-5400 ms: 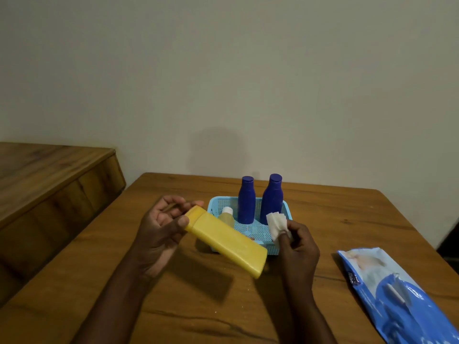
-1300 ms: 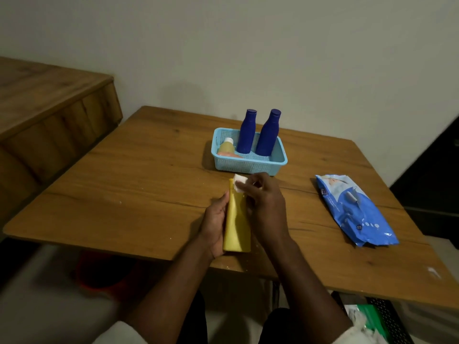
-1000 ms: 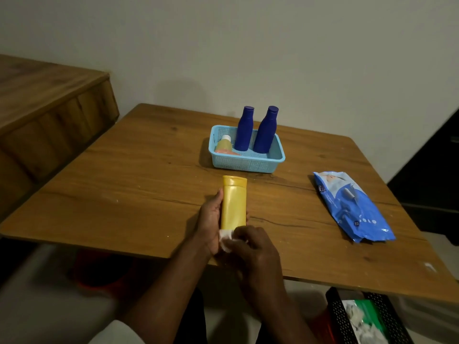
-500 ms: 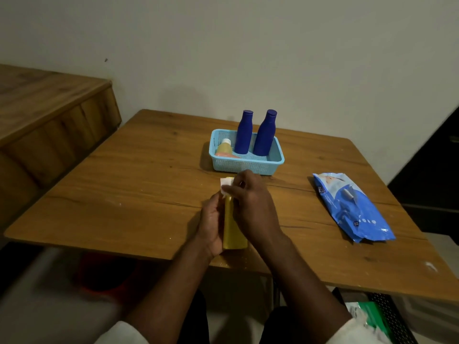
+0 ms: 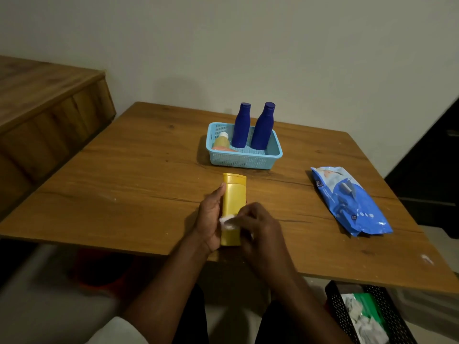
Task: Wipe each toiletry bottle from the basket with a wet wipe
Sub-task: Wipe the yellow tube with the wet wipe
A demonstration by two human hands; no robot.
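Left hand (image 5: 210,219) cradling a flat yellow plastic bottle (image 5: 233,207) from its left side, cap pointing away; right hand (image 5: 258,224) pinches a crumpled white wet wipe (image 5: 227,222) against the bottle's lower half — both above the wooden table (image 5: 124,184). Beyond, a light-blue mesh basket (image 5: 244,160) holds two upright dark-blue bottles (image 5: 241,125) and a small yellowish bottle (image 5: 221,142); right — a blue wipes pack (image 5: 352,202).
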